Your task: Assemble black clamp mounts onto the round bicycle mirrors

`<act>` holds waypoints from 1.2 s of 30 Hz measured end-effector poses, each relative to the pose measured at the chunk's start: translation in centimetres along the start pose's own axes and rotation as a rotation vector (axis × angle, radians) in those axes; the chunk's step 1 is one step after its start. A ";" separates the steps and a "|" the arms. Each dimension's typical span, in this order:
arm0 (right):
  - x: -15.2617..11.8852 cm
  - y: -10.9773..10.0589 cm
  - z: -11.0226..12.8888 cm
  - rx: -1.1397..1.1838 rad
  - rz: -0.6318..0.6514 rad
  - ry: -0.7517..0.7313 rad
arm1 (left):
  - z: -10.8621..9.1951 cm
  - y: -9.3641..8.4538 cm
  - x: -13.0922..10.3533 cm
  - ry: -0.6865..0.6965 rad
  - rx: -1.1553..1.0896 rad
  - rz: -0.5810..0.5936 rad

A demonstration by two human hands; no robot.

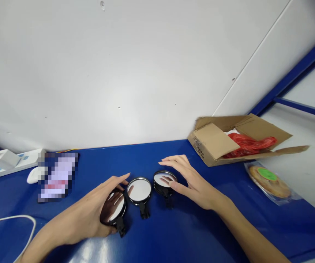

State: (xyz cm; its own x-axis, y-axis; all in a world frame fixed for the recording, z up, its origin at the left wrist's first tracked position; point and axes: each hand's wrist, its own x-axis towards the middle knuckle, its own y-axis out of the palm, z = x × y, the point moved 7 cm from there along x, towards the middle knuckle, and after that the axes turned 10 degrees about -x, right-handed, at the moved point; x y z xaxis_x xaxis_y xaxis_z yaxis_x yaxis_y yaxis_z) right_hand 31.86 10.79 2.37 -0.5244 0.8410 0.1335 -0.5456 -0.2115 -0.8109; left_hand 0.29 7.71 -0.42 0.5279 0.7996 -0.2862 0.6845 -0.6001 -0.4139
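Note:
Three round mirrors with black rims and black clamp mounts are lined up on the blue table. My left hand (pixel 91 212) curls around the left round mirror (pixel 118 209), fingers behind its far edge and thumb at its near edge. Beside it lies the middle round mirror (pixel 139 189), its face reflecting white. Over the right round mirror (pixel 160 179) my right hand (pixel 194 180) is spread, thumb at the near edge and fingers stretched past the far edge. Whether that thumb touches the mirror I cannot tell. The left and right mirrors show doubled rims, as if stacked.
On the blue table (pixel 157 237) a phone (pixel 60 177), a white mouse-like object (pixel 33 175) and a power strip (pixel 27 160) lie at left. An open cardboard box (pixel 214 142) holds a red plastic bag (pixel 246 144) at right, near a wrapped round pastry (pixel 269 182). A white wall (pixel 119 73) rises behind.

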 end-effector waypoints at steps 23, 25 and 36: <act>-0.2 -1.6 -0.4 -0.048 -0.093 0.034 | 0.9 -0.1 0.3 -0.054 0.031 0.012; -0.2 -1.6 0.1 -0.042 -0.089 0.012 | 1.5 -0.3 0.1 -0.058 0.023 -0.021; 0.1 -0.6 1.0 -0.065 -0.080 -0.020 | 2.8 -0.3 0.1 0.021 0.062 -0.013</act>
State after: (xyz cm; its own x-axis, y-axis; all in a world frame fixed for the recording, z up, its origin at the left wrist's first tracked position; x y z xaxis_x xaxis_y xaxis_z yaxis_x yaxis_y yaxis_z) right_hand 31.48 10.46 3.47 -0.4945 0.8433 0.2103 -0.5427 -0.1106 -0.8326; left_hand -1.26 8.07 -2.75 0.5302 0.8063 -0.2624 0.6592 -0.5866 -0.4704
